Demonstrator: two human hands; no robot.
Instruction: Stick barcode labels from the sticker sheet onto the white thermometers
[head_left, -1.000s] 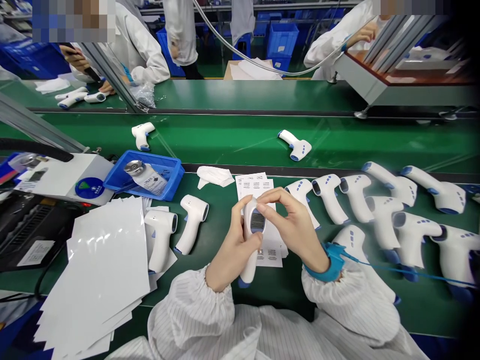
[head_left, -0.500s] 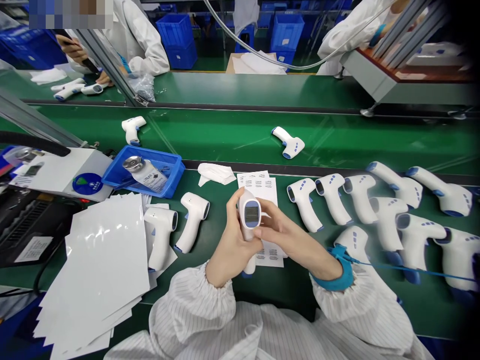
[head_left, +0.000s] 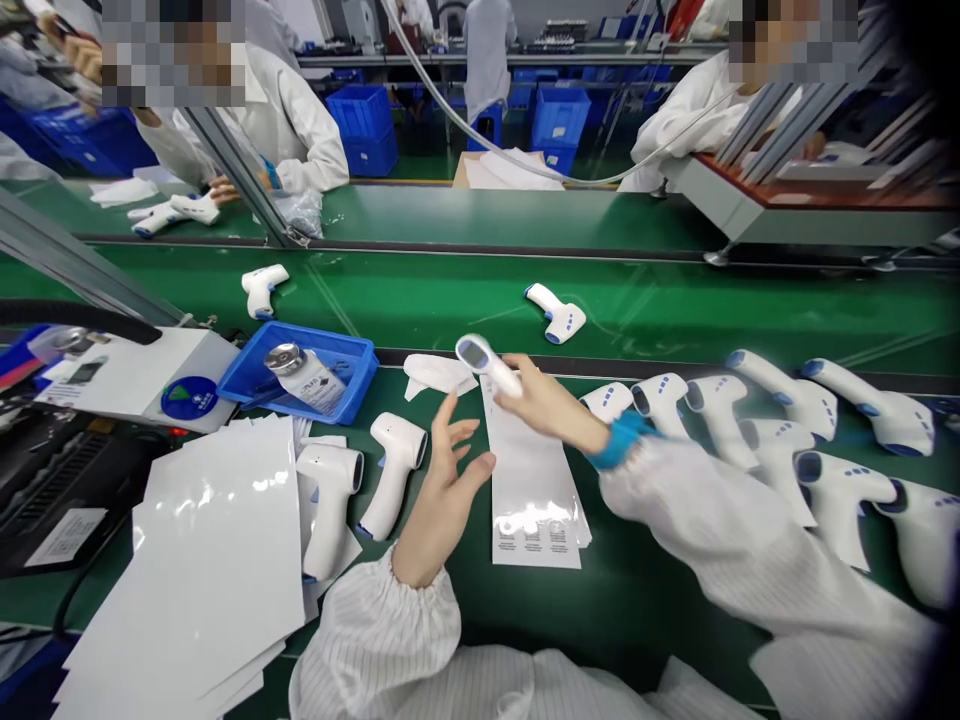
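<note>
My right hand [head_left: 544, 400] is closed around the handle of a white infrared thermometer [head_left: 480, 358], held out over the far edge of the bench with its small display facing up. My left hand [head_left: 444, 490] holds nothing, its fingers spread, left of a white sticker sheet [head_left: 529, 500] that lies flat on the bench. Left of that hand, a white thermometer [head_left: 394, 470] lies on the green surface, and another thermometer [head_left: 330, 500] rests beside a stack of glossy sheets [head_left: 225, 530]. A crumpled white cloth [head_left: 435, 374] lies just behind my left fingertips.
Several thermometers [head_left: 847, 490] lie in rows at the right. Beyond the bench runs a green conveyor [head_left: 420, 300] carrying two thermometers. A blue tray [head_left: 358, 395] with a metal-capped bottle [head_left: 304, 375] stands at left beside a white box [head_left: 135, 385]. Co-workers in white coats sit opposite.
My right hand has carried the thermometer forward, away from my body. My left hand has let go of it and opened. The view has tilted up a little.
</note>
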